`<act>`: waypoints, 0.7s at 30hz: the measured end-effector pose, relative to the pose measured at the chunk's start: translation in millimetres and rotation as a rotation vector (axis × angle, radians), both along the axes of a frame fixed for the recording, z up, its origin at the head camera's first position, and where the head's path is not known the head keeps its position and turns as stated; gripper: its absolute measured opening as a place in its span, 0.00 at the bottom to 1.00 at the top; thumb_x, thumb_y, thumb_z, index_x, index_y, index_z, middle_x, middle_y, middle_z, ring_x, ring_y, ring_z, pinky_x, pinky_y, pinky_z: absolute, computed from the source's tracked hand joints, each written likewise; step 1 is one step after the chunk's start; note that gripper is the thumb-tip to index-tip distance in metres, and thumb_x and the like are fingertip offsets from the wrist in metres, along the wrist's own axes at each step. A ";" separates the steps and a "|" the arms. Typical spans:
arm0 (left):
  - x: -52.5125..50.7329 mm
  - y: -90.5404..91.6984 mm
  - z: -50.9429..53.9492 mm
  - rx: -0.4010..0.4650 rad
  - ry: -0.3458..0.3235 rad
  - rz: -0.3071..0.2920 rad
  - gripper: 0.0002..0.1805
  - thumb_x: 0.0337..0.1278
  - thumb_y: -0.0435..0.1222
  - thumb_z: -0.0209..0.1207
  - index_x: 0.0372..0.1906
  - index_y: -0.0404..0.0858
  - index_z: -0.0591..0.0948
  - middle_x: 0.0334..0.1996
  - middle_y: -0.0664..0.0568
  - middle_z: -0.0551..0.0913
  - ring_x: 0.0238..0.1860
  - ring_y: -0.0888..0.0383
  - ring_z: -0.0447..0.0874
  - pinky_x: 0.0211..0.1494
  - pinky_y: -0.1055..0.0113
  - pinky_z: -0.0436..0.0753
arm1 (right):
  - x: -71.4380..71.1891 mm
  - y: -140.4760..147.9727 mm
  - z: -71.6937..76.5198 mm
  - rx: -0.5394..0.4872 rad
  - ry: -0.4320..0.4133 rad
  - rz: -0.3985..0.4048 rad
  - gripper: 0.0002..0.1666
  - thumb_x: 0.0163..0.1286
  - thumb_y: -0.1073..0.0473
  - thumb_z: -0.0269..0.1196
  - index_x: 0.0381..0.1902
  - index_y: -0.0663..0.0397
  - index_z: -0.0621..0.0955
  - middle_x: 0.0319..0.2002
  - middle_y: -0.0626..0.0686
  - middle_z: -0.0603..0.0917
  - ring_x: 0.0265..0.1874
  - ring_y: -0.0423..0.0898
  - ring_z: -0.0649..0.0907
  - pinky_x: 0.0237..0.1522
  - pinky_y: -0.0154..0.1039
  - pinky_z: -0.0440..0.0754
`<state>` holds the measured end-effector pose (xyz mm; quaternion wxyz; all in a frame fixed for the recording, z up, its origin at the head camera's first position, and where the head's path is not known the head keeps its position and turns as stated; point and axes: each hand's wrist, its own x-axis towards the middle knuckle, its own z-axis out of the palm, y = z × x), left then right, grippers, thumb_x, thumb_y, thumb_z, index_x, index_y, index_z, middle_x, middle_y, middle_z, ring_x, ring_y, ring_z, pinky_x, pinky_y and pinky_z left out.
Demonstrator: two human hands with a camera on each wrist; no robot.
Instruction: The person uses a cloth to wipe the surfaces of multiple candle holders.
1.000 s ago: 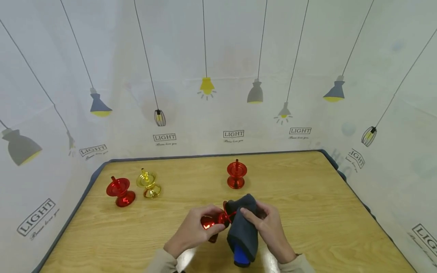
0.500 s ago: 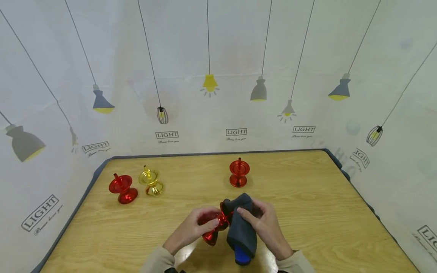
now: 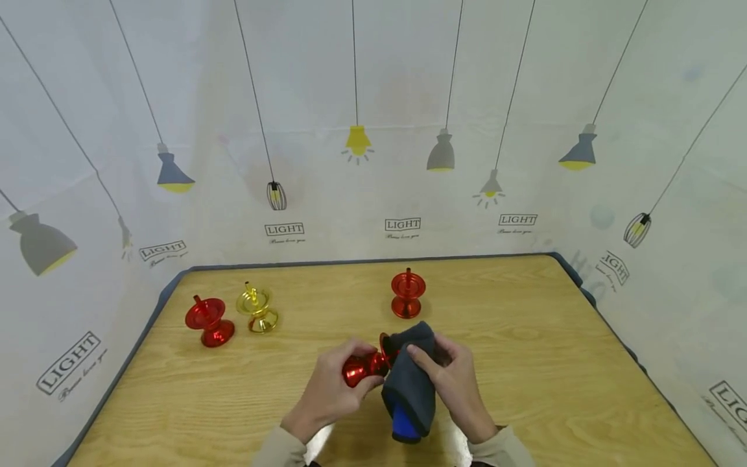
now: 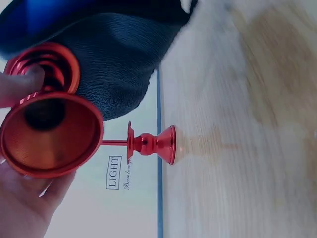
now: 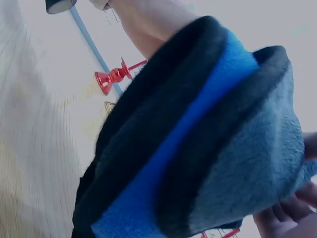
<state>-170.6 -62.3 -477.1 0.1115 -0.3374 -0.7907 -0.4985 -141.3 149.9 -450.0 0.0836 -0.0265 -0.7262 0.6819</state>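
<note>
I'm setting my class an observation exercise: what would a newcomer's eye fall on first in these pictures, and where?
Probably the shiny red candle holder in the left hand, low in the middle of the head view, against the grey-and-blue cloth in the right hand. Next, on the wooden table, a second red holder and a gold holder stand at the left, and a third red holder beyond the hands.
</note>
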 end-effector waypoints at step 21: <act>-0.5 -6.4 -4.2 0.110 -0.373 -0.140 0.16 0.67 0.37 0.64 0.56 0.35 0.81 0.48 0.40 0.86 0.45 0.63 0.86 0.50 0.68 0.85 | -4.0 17.5 -6.3 0.063 0.043 0.174 0.18 0.68 0.59 0.70 0.53 0.59 0.85 0.42 0.59 0.88 0.35 0.43 0.87 0.38 0.36 0.85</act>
